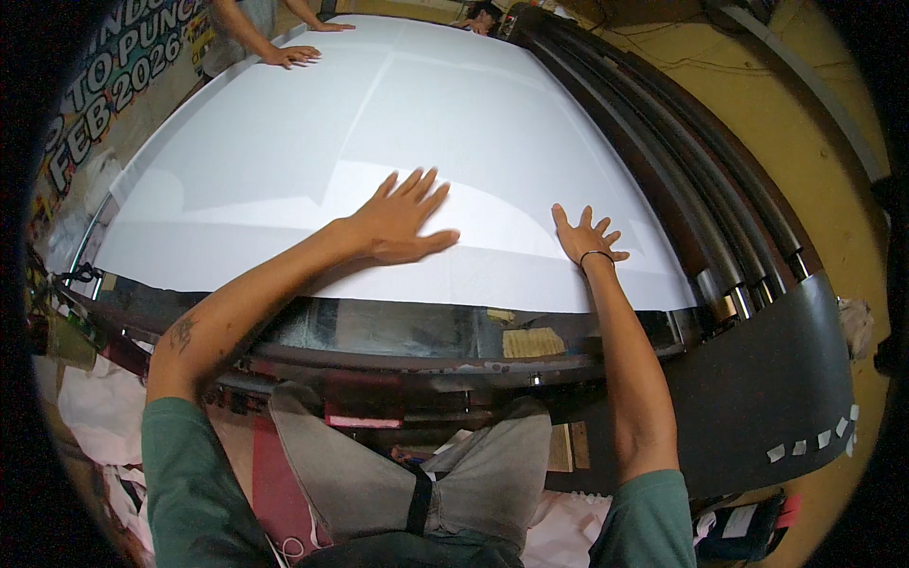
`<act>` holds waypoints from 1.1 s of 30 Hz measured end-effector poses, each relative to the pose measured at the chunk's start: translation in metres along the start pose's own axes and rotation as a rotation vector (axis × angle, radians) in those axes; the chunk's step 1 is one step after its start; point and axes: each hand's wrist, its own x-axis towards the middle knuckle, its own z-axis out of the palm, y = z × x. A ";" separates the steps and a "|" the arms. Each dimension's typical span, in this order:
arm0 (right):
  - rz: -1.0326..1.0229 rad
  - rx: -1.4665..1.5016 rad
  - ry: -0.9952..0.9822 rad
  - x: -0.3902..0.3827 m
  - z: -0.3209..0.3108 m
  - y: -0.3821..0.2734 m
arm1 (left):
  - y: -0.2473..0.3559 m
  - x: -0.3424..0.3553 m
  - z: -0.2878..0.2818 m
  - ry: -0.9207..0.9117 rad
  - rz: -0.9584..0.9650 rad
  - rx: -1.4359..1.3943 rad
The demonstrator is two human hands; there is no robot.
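A wide white sheet [256, 161], which looks like fabric or paper, is spread over the bed of a large dark machine [767, 379]. My left hand [398, 222] lies on its near middle part, fingers spread and holding nothing. Farther right, near the sheet's front right part, my right hand [587, 237] also has its fingers spread, with a thin dark band on the wrist. Whether the right palm presses flat on the sheet is hard to tell. Layered edges and faint folds show across the white surface.
At the far left edge, a co-worker's hands [292, 55] rest on the sheet. Long dark rollers [682, 170] run along its right side. A dark front ledge [407, 327] bears a brownish patch [532, 342]. Another person's head [483, 17] shows at the far end. A printed banner [123, 71] hangs left.
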 end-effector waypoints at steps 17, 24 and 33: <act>0.009 -0.016 0.019 0.002 0.006 -0.002 | 0.009 -0.001 -0.001 -0.163 0.008 0.052; 0.011 -0.006 0.034 0.003 0.005 0.001 | 0.013 -0.001 -0.002 -0.179 0.000 0.045; 0.036 0.005 -0.044 -0.010 -0.002 -0.020 | 0.015 -0.002 0.004 -0.155 0.014 0.069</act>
